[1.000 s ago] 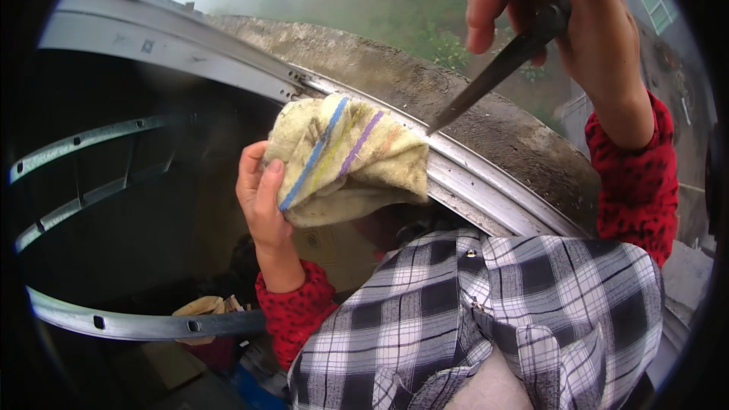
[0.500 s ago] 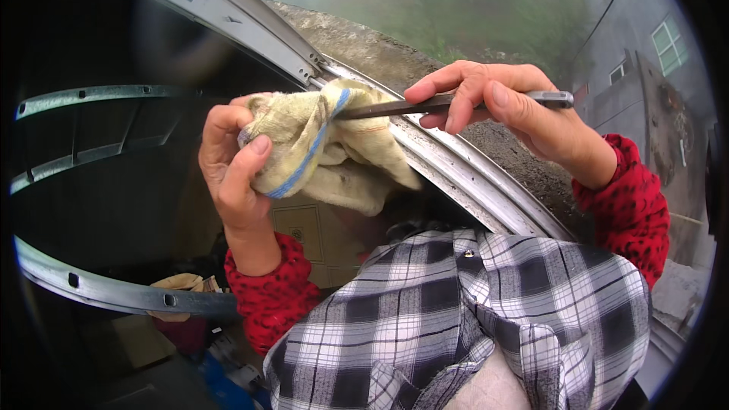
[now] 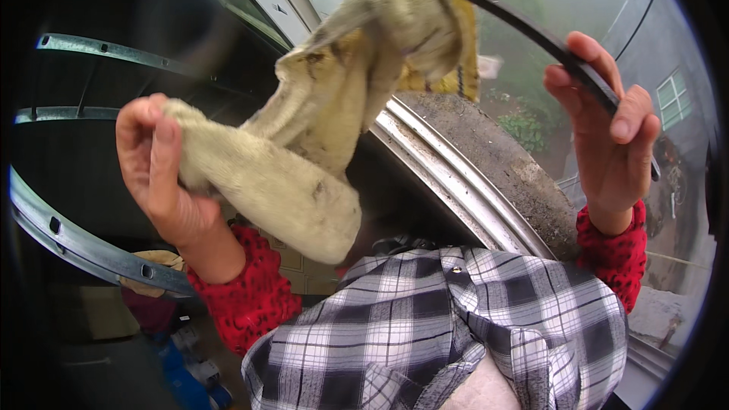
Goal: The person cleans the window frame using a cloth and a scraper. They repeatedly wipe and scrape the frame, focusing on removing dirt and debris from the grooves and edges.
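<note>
A dirty pale-yellow cloth (image 3: pixel 269 178) stretches across the middle of the view, with darker stains on its folds. My left hand (image 3: pixel 163 182) pinches one end of it. The far part of the cloth is draped over the tip of a thin dark bar (image 3: pixel 524 23), so that tip is hidden. My right hand (image 3: pixel 607 129) grips the bar near its other end, between thumb and fingers, at the right. Between my two hands the cloth hangs in a loose fold above my chest.
A white metal window track (image 3: pixel 456 182) runs diagonally below the cloth, beside a rough concrete ledge (image 3: pixel 505 159). Curved metal rails (image 3: pixel 99 247) with slots stand on the left. Outside are misty greenery and a grey building (image 3: pixel 638 53). Blue items (image 3: pixel 178 372) lie low at the left.
Both hands have moved apart, and the left one now holds the cloth's end. The bunched cloth has spread out, its far part lifted on the bar, which now slopes upward to the left.
</note>
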Demonstrator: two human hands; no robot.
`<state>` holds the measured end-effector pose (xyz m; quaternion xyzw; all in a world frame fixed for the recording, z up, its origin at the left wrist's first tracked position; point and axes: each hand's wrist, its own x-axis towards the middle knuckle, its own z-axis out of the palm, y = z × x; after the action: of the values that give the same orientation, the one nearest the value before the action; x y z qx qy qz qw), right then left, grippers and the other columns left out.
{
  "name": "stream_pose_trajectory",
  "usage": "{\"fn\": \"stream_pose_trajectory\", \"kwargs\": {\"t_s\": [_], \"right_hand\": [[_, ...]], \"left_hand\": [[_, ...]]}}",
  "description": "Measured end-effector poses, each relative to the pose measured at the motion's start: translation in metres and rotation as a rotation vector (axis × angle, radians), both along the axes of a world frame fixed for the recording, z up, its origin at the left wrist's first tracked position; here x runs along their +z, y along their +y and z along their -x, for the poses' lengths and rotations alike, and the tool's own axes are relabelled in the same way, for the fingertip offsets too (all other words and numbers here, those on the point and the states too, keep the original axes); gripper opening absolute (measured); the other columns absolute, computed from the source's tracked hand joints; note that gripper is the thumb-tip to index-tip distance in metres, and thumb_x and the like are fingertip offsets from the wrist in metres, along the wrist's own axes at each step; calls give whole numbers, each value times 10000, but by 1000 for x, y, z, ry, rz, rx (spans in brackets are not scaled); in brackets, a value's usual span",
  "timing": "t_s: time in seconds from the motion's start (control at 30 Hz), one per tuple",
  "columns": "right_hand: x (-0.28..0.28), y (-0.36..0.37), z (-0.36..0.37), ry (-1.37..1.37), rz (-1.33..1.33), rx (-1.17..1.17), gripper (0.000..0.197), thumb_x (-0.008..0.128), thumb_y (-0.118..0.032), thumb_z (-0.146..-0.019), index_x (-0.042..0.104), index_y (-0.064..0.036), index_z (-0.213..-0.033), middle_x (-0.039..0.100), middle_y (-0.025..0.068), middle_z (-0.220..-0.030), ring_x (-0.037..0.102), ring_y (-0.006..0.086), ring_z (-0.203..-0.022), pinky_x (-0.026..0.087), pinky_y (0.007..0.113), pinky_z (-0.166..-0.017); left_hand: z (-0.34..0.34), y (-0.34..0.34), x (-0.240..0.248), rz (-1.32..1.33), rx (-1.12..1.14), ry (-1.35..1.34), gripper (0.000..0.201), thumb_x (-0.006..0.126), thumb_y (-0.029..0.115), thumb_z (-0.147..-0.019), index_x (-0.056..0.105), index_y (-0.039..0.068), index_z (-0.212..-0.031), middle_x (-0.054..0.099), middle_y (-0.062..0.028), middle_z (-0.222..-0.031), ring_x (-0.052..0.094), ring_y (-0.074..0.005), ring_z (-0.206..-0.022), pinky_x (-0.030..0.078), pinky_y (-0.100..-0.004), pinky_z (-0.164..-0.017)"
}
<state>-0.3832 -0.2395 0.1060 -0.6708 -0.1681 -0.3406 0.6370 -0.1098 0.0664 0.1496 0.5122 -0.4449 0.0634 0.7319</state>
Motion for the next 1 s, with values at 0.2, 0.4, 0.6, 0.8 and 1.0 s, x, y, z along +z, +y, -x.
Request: {"fn": "stream_pose_trajectory", "kwargs": {"t_s": [0.2, 0.4, 0.6, 0.8, 1.0], "right_hand": [[-4, -15, 24, -129, 121, -187, 432, 419, -527, -1080, 642, -175, -968, 314, 348, -1574, 476, 449, -1399, 364, 558, -1188], [-14, 19, 4, 129, 117, -149, 530, 452, -512, -1071, 613, -68, -830, 468, 349, -1434, 481, 442, -1366, 437, 563, -1124], [-39, 24, -55, 276, 100, -10, 420, 435, -314, -1083, 639, 1, -894, 508, 295, -1436, 495, 369, -1370, 404, 515, -1150], [-40, 19, -98, 428, 190, 15, 357, 491, -265, -1081, 663, 30, -980, 545, 218, -1426, 527, 302, -1334, 389, 437, -1142], [-38, 23, -111, 395, 465, -110, 303, 520, -199, -1068, 673, 25, -932, 630, 229, -1300, 589, 306, -1226, 426, 394, -1059]], "left_hand": [[27, 16, -12, 300, -141, 97, 119, 593, 171, -989, 482, 135, -1013, 436, 6, -847, 511, -83, -719, 472, -199, -563], [47, -1, -85, -158, -750, 76, 267, 807, -29, -813, 648, 14, -1023, 679, -64, -840, 587, -122, -636, 440, -217, -564], [81, -52, -101, -457, -174, -76, 286, 795, -33, -818, 670, 13, -1071, 631, 1, -768, 499, -9, -615, 348, -189, -532], [65, -127, -104, -554, 269, -491, 488, 738, 109, -864, 591, 0, -1316, 607, -159, -1032, 684, -358, -776, 555, -430, -643], [37, -146, -110, -564, 318, -597, 320, 690, 90, -858, 605, -17, -1147, 602, -179, -983, 701, -360, -739, 566, -448, -603]]}}
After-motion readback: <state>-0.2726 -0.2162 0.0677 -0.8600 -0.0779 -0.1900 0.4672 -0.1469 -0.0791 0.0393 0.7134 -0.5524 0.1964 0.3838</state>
